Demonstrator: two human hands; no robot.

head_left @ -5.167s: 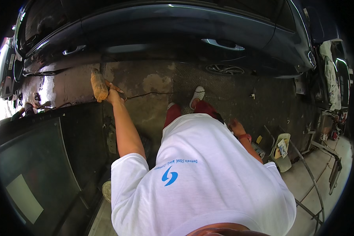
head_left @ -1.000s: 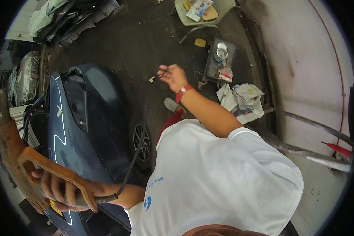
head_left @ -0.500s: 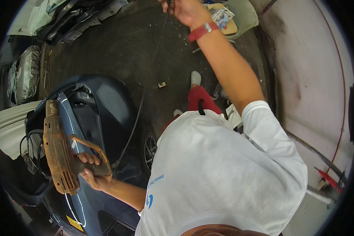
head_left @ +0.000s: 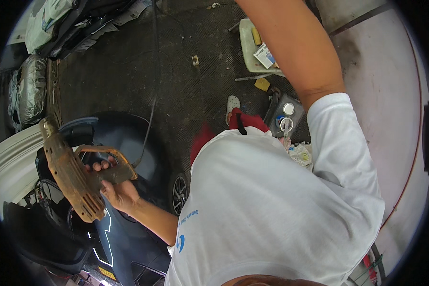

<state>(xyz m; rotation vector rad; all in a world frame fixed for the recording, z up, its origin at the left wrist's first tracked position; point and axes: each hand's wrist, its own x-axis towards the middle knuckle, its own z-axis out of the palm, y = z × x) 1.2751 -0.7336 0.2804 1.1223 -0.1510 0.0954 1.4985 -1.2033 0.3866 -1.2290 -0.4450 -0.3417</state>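
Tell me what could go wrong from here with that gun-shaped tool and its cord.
The left hand alone grips the gun-shaped tool, which appears above the car in this view; a slip might scratch the paint.

The cord runs out from the handle past the car's rear, so it could snag or rub there.

The right hand is out of view, so its hold cannot be checked.

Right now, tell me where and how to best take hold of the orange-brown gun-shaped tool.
Probably best by the dark handle of the gun-shaped tool, coming from the picture's right, as the left hand holds it: the handle juts rightward from the thick body, the guard loop leaves room for fingers, and the metal nozzle points away, up and left.
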